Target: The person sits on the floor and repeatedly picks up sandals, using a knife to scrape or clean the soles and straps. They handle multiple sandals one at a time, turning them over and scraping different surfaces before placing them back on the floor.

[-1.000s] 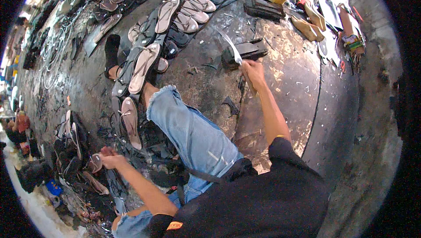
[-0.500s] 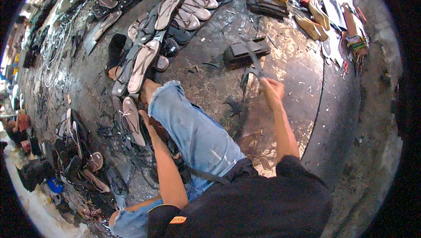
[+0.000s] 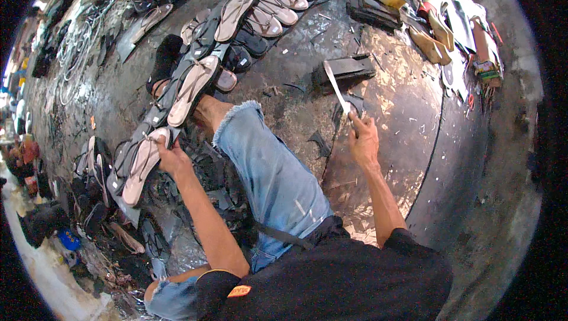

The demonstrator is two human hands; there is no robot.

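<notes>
My left hand (image 3: 171, 156) grips the edge of a beige thong sandal (image 3: 144, 167) with dark straps, thumb on its top. That sandal lies slanted over darker soles beside my left shin. Farther along the same row, another beige thong sandal (image 3: 194, 90) rests by my ankle. In my right hand (image 3: 365, 142) is a knife (image 3: 336, 86) with a long, bright, narrow blade; my fingers are closed round its lower end. The blade points away, its tip beside a black block (image 3: 349, 73). A dark curved scrap (image 3: 353, 106) shows behind the hand.
Several sandals (image 3: 275, 5) line the far side in a row. Wooden shoe lasts (image 3: 429, 46) and a black box-like block (image 3: 373, 12) lie at far right. Dark offcuts (image 3: 204, 167) are heaped between my left arm and leg; a small black scrap (image 3: 319, 143) lies near my knee.
My left hand has moved left and swung the near sandal outward, away from my leg. My right hand has drawn slightly nearer, and the knife blade, blurred before, now shows sharply.
</notes>
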